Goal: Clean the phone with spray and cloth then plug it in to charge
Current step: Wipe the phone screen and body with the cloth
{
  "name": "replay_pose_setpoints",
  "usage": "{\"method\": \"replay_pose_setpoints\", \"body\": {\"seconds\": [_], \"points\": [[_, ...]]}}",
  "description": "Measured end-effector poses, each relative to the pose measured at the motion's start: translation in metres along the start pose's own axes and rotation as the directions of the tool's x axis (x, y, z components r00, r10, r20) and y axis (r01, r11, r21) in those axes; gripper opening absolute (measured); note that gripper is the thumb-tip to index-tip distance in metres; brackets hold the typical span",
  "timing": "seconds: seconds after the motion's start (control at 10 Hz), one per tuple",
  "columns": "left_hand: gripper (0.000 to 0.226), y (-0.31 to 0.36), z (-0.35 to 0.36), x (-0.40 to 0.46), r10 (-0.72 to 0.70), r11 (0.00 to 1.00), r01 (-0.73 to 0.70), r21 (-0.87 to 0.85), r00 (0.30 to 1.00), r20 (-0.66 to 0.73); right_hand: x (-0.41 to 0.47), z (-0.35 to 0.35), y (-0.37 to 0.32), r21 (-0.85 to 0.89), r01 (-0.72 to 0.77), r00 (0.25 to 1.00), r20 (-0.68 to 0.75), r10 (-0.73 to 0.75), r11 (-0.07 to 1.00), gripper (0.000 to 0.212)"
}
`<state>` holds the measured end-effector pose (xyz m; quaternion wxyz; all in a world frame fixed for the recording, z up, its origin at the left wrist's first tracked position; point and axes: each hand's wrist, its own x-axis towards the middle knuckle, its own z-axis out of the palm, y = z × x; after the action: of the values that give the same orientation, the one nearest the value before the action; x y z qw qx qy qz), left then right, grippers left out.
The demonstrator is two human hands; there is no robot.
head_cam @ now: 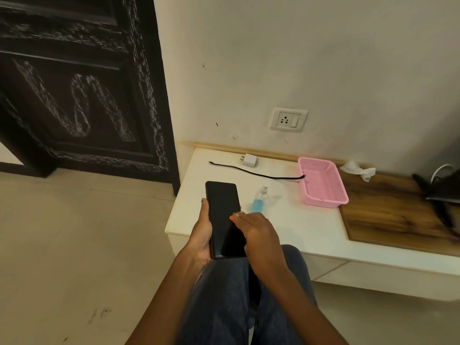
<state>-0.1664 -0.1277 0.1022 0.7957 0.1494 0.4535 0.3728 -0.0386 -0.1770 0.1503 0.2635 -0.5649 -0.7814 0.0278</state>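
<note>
One phone [224, 217]: black, screen dark, upright over lap at surface [298, 227] edge. Left hand [202, 235] cradling it, fingers curled round edges. Right hand [258, 232] flat on screen, grasp unclear. One spray bottle [258, 201], blue liquid, blurred. One cable [256, 173], one charger [249, 160], one pink basket [323, 183], one wall socket [288, 119].
</note>
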Motion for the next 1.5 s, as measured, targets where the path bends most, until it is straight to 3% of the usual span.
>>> {"method": "replay_pose_setpoints", "body": {"seconds": [0.2, 0.5, 0.6, 0.7, 0.8, 0.9, 1.0, 1.1, 1.2, 1.3, 1.4, 1.5], "points": [[0.079, 0.002, 0.001, 0.001, 0.026, 0.995, -0.03, -0.095, 0.999, -0.036, -0.018, 0.0, -0.01, -0.03, -0.022, 1.0, 0.014, 0.023, 0.999, 0.032], [0.073, 0.011, 0.01, 0.004, 0.061, 0.98, -0.086, -0.178, 0.988, -0.143, -0.033, 0.008, -0.012, -0.039, -0.048, 0.998, 0.043, 0.05, 0.998, 0.036], [0.072, 0.012, 0.013, 0.003, 0.066, 0.978, -0.095, -0.183, 0.986, -0.156, -0.031, 0.016, -0.013, -0.03, -0.014, 0.996, -0.083, 0.012, 0.999, 0.026], [0.07, 0.011, 0.02, 0.003, 0.073, 0.978, -0.107, -0.18, 0.979, -0.189, -0.027, 0.017, -0.022, 0.001, 0.044, 0.992, -0.119, -0.043, 0.999, 0.019], [0.069, 0.01, 0.026, 0.003, 0.081, 0.975, -0.116, -0.187, 0.979, -0.187, -0.031, 0.009, -0.033, 0.052, -0.009, 1.0, 0.007, 0.009, 0.999, 0.041], [0.069, 0.008, 0.024, 0.006, 0.086, 0.981, -0.118, -0.152, 0.975, -0.206, -0.031, 0.0, -0.035, 0.176, -0.049, 0.995, 0.09, 0.034, 0.983, 0.038], [0.072, 0.009, 0.023, 0.011, 0.084, 0.988, -0.102, -0.118, 0.985, -0.148, -0.029, -0.005, -0.032, 0.409, -0.122, 0.988, 0.141, 0.069, 0.904, 0.041], [0.075, 0.013, 0.023, 0.01, 0.083, 0.993, -0.089, -0.081, 0.993, -0.081, -0.027, -0.013, -0.031, 0.524, -0.126, 0.987, -0.021, 0.161, 0.842, 0.03], [0.079, 0.018, 0.018, 0.01, 0.062, 0.995, -0.057, -0.086, 0.996, 0.056, -0.026, -0.024, -0.024, 0.675, -0.233, 0.913, -0.097, 0.397, 0.7, 0.032], [0.075, 0.02, 0.012, 0.006, 0.071, 0.985, -0.036, -0.171, 0.977, 0.202, -0.027, -0.026, -0.007, 0.789, -0.365, 0.772, -0.04, 0.634, 0.494, 0.05], [0.069, 0.021, 0.008, 0.003, 0.105, 0.98, -0.047, -0.195, 0.948, 0.302, -0.028, -0.022, 0.007, 0.798, -0.456, 0.666, 0.011, 0.746, 0.394, 0.04], [0.07, 0.023, 0.008, 0.002, 0.101, 0.974, -0.017, -0.225, 0.924, 0.37, -0.028, -0.022, 0.01, 0.791, -0.477, 0.642, 0.016, 0.766, 0.383, 0.041]]}}
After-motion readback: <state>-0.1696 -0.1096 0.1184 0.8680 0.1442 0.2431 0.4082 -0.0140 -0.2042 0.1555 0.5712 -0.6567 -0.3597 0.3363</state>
